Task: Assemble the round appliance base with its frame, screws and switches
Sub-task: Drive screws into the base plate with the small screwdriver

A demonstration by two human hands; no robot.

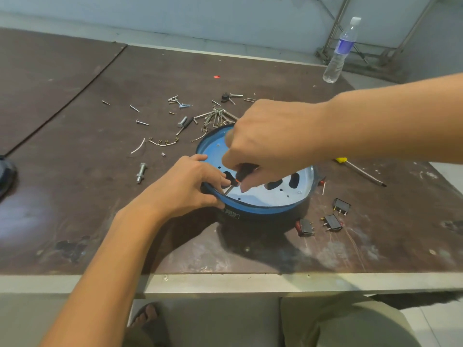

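The scuffed, pale-smeared brown table [75, 171] carries the round base [263, 209] a little in from its near edge, under both hands. The left hand [190, 189] grips the base's near-left rim, its fingers curled over the edge. Just above and to its right, the right hand [270, 146] pinches a screwdriver [244, 171] with a black handle and an orange collar. The steel shaft slants down and leftward to end beside the left fingertips. The base lies open side up: a glossy blue ring around a flat, pale plate pierced by oval slots and small round holes, over a black lower body. Right of the hands, past the base, lie three boxy black switches [333, 222] with metal prongs. Beyond the right hand are scattered steel screws [142, 122] and a bunch of hex keys [218, 117] — and farther off, a clear plastic bottle [339, 51].
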